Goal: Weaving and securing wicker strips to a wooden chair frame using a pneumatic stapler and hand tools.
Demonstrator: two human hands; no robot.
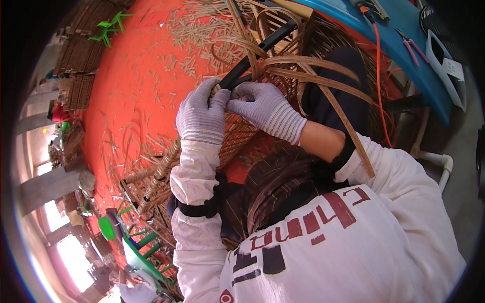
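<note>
My left hand point(202, 115), in a grey-white knit glove, is closed round the near end of a black frame bar point(260, 53), where a bit of tan strip shows by the thumb. Right beside it, my right hand point(270, 108), gloved alike, has its fingers bent together against the bar's end. What those fingertips pinch is hidden. Long brown rattan-like strips point(316, 78) loop and cross beyond and over my right wrist. Below both hands slopes a woven brown panel point(235, 136) of the piece on my lap.
Cut strip scraps point(187, 38) litter the red floor point(126, 76). At the right, a blue table point(409, 55) holds pink-handled pliers point(414, 50), and an orange cord point(379, 76) hangs down. Green stools point(111, 28) and stacked woven goods point(78, 53) stand left. A person point(136, 290) is at lower left.
</note>
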